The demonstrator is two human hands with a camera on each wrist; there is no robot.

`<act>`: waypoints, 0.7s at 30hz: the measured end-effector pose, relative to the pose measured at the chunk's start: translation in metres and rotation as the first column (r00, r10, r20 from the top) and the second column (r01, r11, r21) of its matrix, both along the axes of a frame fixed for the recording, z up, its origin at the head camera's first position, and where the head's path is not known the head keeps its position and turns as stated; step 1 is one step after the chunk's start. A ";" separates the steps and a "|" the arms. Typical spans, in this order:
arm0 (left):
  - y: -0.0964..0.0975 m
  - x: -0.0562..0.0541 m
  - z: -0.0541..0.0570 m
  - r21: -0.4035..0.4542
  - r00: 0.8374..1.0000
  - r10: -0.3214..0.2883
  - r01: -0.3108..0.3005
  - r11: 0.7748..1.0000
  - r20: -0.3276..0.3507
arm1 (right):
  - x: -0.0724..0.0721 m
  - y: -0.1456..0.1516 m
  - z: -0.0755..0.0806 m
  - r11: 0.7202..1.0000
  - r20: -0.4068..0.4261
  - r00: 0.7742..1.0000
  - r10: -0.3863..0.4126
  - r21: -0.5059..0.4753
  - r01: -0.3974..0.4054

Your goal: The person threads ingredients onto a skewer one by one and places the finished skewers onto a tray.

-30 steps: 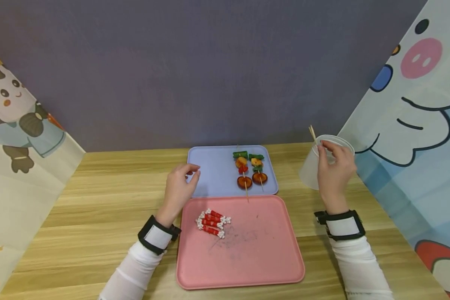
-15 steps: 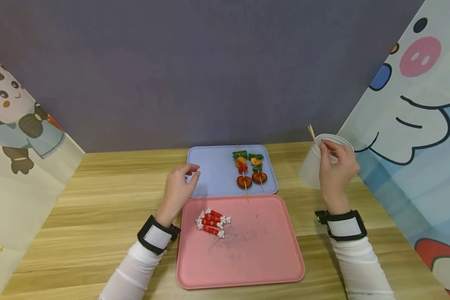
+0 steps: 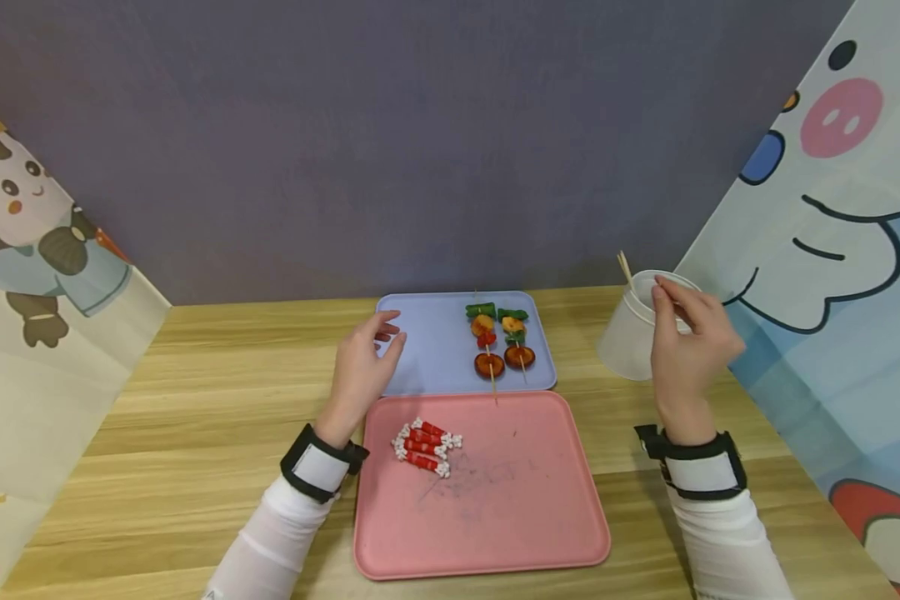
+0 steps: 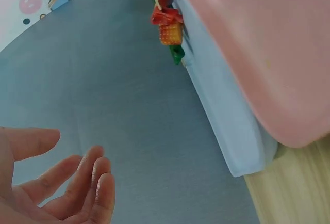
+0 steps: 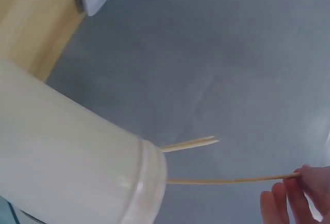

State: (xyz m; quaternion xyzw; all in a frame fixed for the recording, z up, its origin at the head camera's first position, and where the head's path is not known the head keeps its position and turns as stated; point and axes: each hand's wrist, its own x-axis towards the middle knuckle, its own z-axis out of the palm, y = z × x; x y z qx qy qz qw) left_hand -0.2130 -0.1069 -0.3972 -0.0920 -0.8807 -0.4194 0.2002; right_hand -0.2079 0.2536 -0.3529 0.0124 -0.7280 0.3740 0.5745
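My right hand [image 3: 692, 358] pinches the upper end of a thin wooden skewer [image 5: 229, 181] between thumb and fingers, above and beside a white cup [image 3: 621, 346]. The skewer's other end is hidden inside the cup. A few more bare wooden sticks [image 3: 625, 268] poke out over the cup's rim. My left hand [image 3: 360, 367] hovers by the left edge of the blue tray [image 3: 423, 346], fingers loosely bent and holding nothing. On that tray's right side lie two skewers of food pieces [image 3: 489, 364], with green, orange, red and brown parts.
In front of the blue tray is a pink tray [image 3: 495, 533], bearing several red pieces with white knobbly ends [image 3: 423, 447]. The wooden table [image 3: 217, 400] meets a grey back panel [image 3: 420, 167]. Cartoon-printed panels [image 3: 840, 208] stand at both sides.
My right hand has shifted right and slightly toward me, away from the sticks at the rim. The left hand's thumb and fingers have spread a little farther apart.
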 end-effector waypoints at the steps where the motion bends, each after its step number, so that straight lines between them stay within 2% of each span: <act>1: 0.001 0.000 0.001 0.006 1.000 -0.001 0.001 1.000 0.002 | 0.001 -0.001 0.001 1.000 -0.016 1.000 0.006 -0.008 -0.006; 7: 0.006 -0.003 0.002 0.027 1.000 -0.012 0.012 1.000 0.000 | 0.010 -0.006 0.009 0.998 -0.083 0.996 0.033 -0.052 -0.037; 21: 0.026 -0.005 0.008 -0.008 0.998 -0.054 0.054 0.999 -0.041 | 0.046 -0.033 0.038 0.992 -0.180 0.982 0.056 -0.104 -0.076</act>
